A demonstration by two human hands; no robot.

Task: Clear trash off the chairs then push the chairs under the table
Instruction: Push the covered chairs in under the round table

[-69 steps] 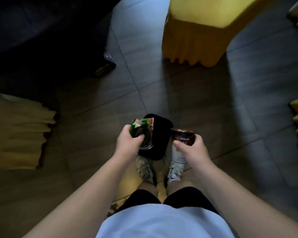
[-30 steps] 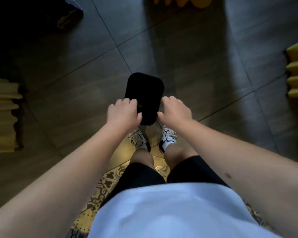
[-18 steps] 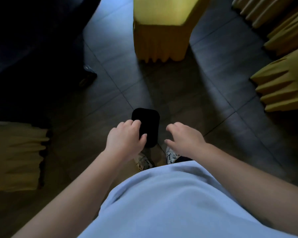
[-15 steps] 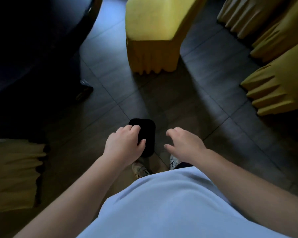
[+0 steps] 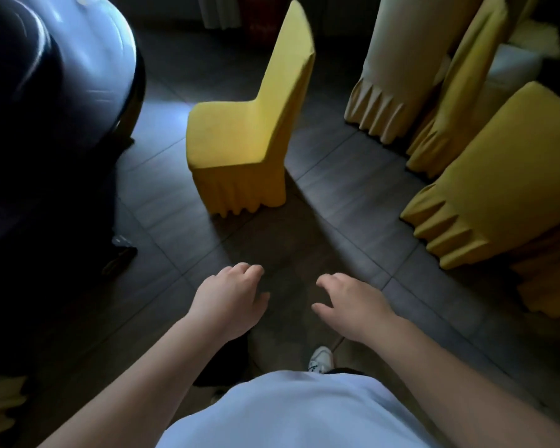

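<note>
A yellow-covered chair (image 5: 246, 134) stands alone on the dark tiled floor (image 5: 346, 202), well ahead of both hands. Its seat faces left toward the dark round table (image 5: 55, 76) at the upper left, and its back rises on the right side. The seat cover looks smooth and bare, with a pleated skirt hanging to the floor.

The left hand (image 5: 228, 299) hangs in the air with its fingers loosely curled under and holds nothing. The right hand (image 5: 349, 300) is just beside it, a gap of floor between them, its fingers relaxed and slightly spread, also holding nothing. Both forearms reach forward and down from the body, palms turned toward the floor.

To the right, more yellow-covered chairs (image 5: 498, 189) stand close together, some with paler covers. A white sneaker (image 5: 320, 358) shows below the right wrist, above the pale blue shirt (image 5: 291, 412).
</note>
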